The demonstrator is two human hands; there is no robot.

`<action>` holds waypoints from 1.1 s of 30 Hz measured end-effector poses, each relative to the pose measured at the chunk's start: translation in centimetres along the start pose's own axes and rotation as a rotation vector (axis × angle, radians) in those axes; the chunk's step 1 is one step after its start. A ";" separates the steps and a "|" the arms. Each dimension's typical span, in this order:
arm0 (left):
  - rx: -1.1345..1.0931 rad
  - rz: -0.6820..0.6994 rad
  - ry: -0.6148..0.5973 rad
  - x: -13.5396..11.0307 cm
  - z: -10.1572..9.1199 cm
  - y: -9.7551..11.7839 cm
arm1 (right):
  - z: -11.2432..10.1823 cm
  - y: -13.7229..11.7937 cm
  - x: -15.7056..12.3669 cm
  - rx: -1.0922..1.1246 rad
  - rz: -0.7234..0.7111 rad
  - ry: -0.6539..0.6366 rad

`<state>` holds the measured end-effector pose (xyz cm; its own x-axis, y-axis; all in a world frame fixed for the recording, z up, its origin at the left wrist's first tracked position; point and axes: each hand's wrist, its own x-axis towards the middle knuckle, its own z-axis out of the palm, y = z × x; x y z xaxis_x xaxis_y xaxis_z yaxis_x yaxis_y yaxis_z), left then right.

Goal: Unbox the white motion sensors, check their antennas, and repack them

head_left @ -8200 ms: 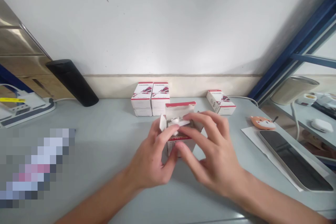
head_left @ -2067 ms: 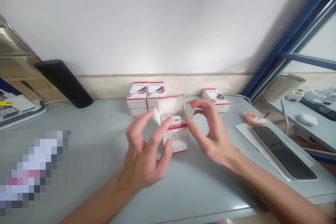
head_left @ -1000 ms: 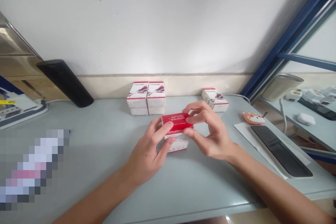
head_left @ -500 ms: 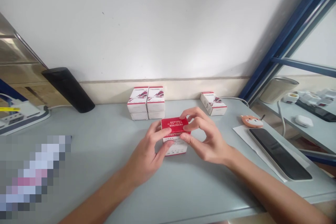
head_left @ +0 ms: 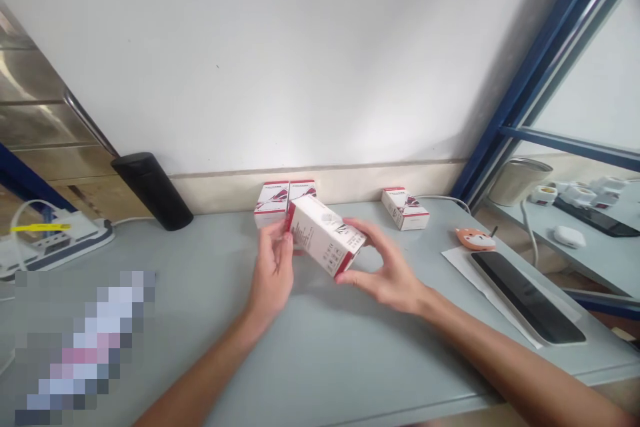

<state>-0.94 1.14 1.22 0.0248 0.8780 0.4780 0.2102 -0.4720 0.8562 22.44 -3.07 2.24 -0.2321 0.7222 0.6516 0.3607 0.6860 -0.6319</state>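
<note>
A white cardboard box (head_left: 325, 230) with red ends and dark print is held up above the table, tilted with its right end lower. My left hand (head_left: 274, 270) pinches its red left end, the fingertips partly hidden behind it. Around the right end, my right hand (head_left: 393, 273) grips with the thumb below and the fingers along the top edge. Behind the held box stand matching boxes (head_left: 271, 197) in two side-by-side columns, partly covered by it. One more such box (head_left: 406, 208) lies apart, by the wall to the right.
At the back left a black cylinder (head_left: 153, 190) leans beside a power strip (head_left: 65, 240) with cables. To the right, a phone (head_left: 527, 297) rests on white paper (head_left: 457, 260), near an orange animal-face item (head_left: 475, 238). A blue frame (head_left: 530, 73) borders the table on that side.
The box has been lifted and turned: its red printed end faced up before, now a long white side shows. My left hand shifted left, and the view moved slightly.
</note>
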 end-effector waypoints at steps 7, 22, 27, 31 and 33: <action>0.278 -0.065 0.185 3.0 -2.7 -3.4 | 1.8 -1.9 5.6 -0.586 -0.248 0.120; 0.173 -0.300 0.087 3.4 -2.9 -4.7 | 7.7 1.9 12.6 -0.690 -0.243 -0.105; 0.185 -0.259 0.197 2.8 -2.4 -4.8 | -1.9 6.2 6.8 -0.946 0.031 0.065; 0.294 -0.071 0.322 1.7 -1.8 -3.8 | -7.5 10.3 2.6 -1.136 0.536 0.135; 0.277 -0.008 0.264 0.9 -1.2 -3.0 | -8.5 11.1 1.7 -1.043 0.717 0.101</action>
<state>-2.74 3.31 -0.68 -0.2227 0.8141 0.5363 0.4660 -0.3943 0.7921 33.75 4.98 -0.07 0.3627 0.8596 0.3599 0.9244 -0.2832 -0.2554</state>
